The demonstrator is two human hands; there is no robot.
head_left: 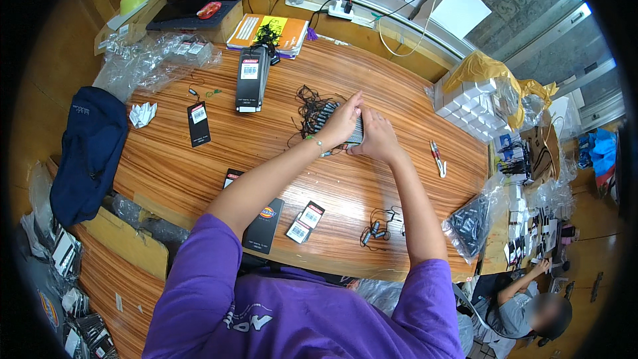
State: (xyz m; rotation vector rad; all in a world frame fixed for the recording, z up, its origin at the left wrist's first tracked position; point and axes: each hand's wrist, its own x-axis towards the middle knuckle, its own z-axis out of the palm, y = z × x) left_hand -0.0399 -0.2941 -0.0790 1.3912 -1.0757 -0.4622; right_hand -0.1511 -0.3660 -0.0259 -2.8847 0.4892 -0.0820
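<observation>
Table (412, 93) bears white-labelled black tags (249, 86).

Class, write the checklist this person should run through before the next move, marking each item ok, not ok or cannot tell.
1. Left hand and right hand both at the bundle: ok.
2. Cords untangled: not ok; they lie in a loose heap beside the bundle.
3. Tag stack apart from the hands: ok.
4. Crumpled paper away from the bundle: ok, far to its left.
5. Every piece in the bundle aligned: cannot tell; the hands cover part of it.
</observation>
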